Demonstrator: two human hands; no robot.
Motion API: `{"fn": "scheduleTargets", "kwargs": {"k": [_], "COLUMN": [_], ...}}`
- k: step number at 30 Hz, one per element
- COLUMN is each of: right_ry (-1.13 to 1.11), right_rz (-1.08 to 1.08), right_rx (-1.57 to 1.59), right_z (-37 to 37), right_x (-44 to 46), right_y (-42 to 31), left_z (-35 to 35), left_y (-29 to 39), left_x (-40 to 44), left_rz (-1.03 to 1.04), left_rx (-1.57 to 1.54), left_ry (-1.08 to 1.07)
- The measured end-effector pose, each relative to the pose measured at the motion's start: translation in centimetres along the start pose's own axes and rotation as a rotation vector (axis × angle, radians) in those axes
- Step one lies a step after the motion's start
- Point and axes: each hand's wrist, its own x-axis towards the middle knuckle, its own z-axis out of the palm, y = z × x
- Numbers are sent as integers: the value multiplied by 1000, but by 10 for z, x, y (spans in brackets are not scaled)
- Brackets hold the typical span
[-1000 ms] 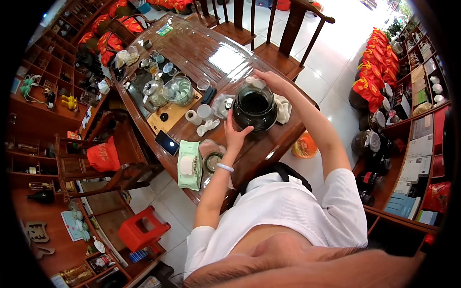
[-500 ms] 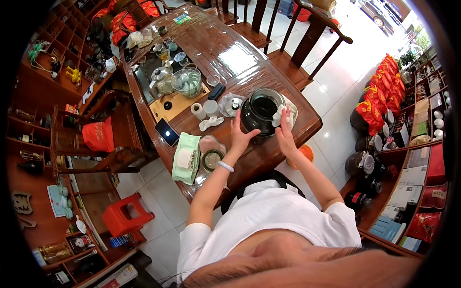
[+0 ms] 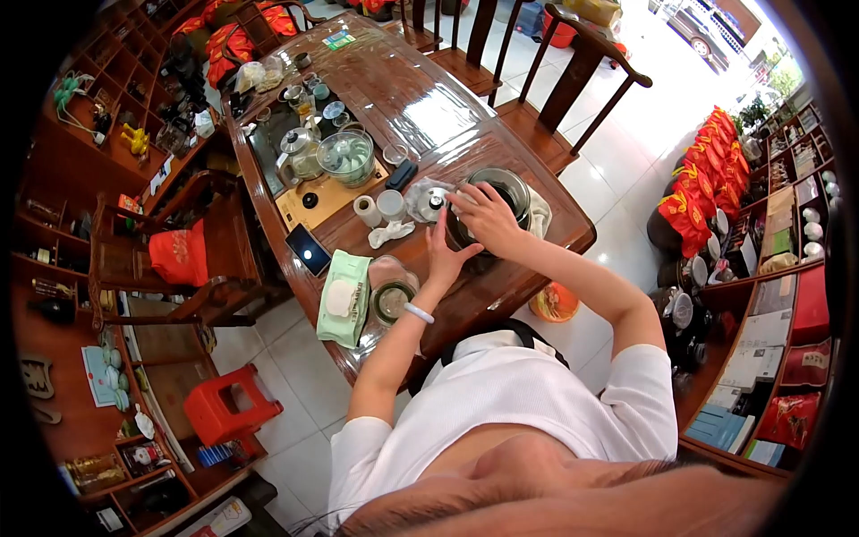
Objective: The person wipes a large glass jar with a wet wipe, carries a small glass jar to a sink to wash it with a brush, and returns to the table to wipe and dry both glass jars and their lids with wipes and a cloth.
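A round, dark glass jar (image 3: 512, 191) with a wide mouth stands near the table's right end. My left hand (image 3: 446, 258) is at the jar's near left side, thumb and fingers spread apart, with nothing in it. Across the jar's left part lies my right hand (image 3: 489, 219), fingers stretched toward the left rim; whether they press on the glass is hard to tell. Behind the jar on the right rests a crumpled white cloth (image 3: 540, 213). A lid with a silver knob (image 3: 435, 200), on clear plastic, is just left of my fingertips.
On the table (image 3: 420, 85) are a green wipes pack (image 3: 343, 300), an open glass jar (image 3: 392, 302), a phone (image 3: 309, 248), a glass bowl (image 3: 347, 157) and a teapot (image 3: 300, 152). A wooden chair (image 3: 564, 98) stands behind; an orange bucket (image 3: 557, 302) is below the edge.
My right hand has left the white cloth at the jar's right side and crossed left over the jar. The left hand stays at nearly the same place.
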Motion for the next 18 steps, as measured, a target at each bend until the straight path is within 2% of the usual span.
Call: {"fn": "scheduleTargets", "kwargs": {"k": [2, 5, 8, 10, 11, 13, 15, 16, 17, 18], "right_ry": [-89, -28, 75, 274, 263, 447, 299, 234, -94, -374], "right_rz": [18, -30, -158, 130, 122, 530, 422, 288, 167, 134], "right_rx": [-63, 49, 180, 411, 411, 636, 814, 830, 935, 853], "right_z": [-2, -2, -11, -1, 4, -12, -19, -12, -8, 15], "right_x": [2, -26, -81, -102, -101, -75, -27, 0, 46, 59], "right_y": [-2, -2, 33, 59, 70, 84, 89, 90, 85, 93], "left_z": [0, -2, -4, -3, -4, -6, -6, -4, -3, -3], "left_y": [-1, 0, 6, 5, 4, 9, 9, 8, 6, 5], "left_x": [0, 2, 1, 2, 3, 2, 3, 4, 2, 2], "left_rz": [4, 46, 22, 31, 46, 19, 28, 24, 12, 3], "left_rx": [24, 20, 1, -23, -37, -48, -46, -44, -39, -35], "left_ry": [4, 29, 46, 61, 58, 54, 55, 47, 32, 29]}}
